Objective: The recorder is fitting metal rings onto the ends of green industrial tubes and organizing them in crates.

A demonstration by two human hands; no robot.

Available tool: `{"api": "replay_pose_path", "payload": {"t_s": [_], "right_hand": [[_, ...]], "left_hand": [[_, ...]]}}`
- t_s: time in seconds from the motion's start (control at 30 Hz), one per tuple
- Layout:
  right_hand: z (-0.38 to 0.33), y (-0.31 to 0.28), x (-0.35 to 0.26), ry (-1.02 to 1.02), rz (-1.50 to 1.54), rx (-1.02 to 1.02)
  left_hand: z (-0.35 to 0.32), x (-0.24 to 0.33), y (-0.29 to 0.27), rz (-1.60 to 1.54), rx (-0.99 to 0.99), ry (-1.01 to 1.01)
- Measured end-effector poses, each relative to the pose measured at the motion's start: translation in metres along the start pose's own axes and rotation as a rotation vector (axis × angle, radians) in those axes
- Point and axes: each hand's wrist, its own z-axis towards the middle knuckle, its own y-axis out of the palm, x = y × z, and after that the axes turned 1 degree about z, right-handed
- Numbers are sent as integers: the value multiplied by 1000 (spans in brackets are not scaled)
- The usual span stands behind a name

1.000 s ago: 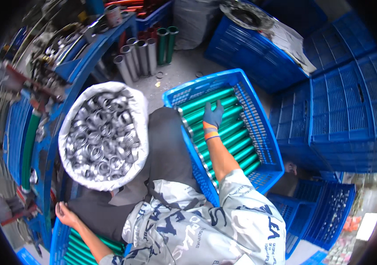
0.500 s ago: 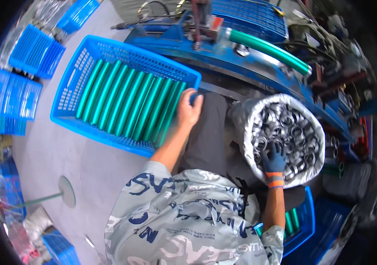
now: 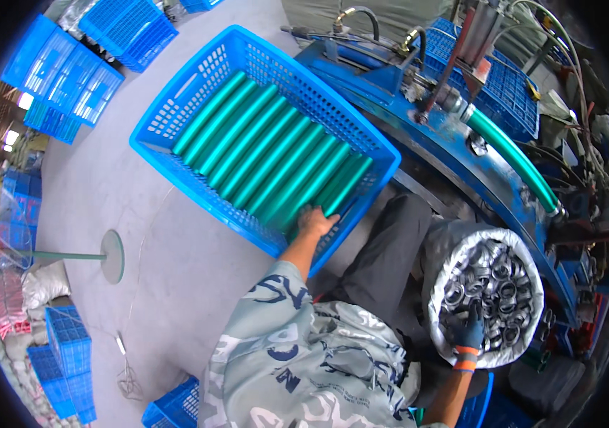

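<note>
Two stations are worked at once, and picking out parts looks like the step in hand. The blue perforated crate (image 3: 304, 89) carries a row of green tubes (image 3: 269, 153); right of that crate, a pale sack (image 3: 438, 285) brims with metal rings (image 3: 508, 289). Here's the bare left hand (image 3: 315, 221), fingers curled over tube ends at the crate's near corner; whether it grips, I can't tell. The gloved right hand (image 3: 468, 332) dips among the rings, its fingertips buried, grasp unreadable. Next calls for a sure hold and clearance over the crate's wall. Beyond the crate's right side runs a blue worktop (image 3: 429, 132), bearing a lone green tube (image 3: 511, 155); a trousered leg (image 3: 386, 246) stands between crate and sack.
</note>
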Motion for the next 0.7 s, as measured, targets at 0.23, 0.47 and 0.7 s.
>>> {"api": "replay_pose_path", "payload": {"t_s": [0.23, 0.47, 0.7], "right_hand": [[-8, -2, 44, 203, 106, -94], [-9, -3, 28, 199, 253, 513], [-42, -49, -21, 264, 2293, 301]], "left_hand": [[-6, -20, 5, -219, -9, 94], [-50, -23, -58, -662, 347, 393], [-181, 207, -166, -585, 119, 892]]}}
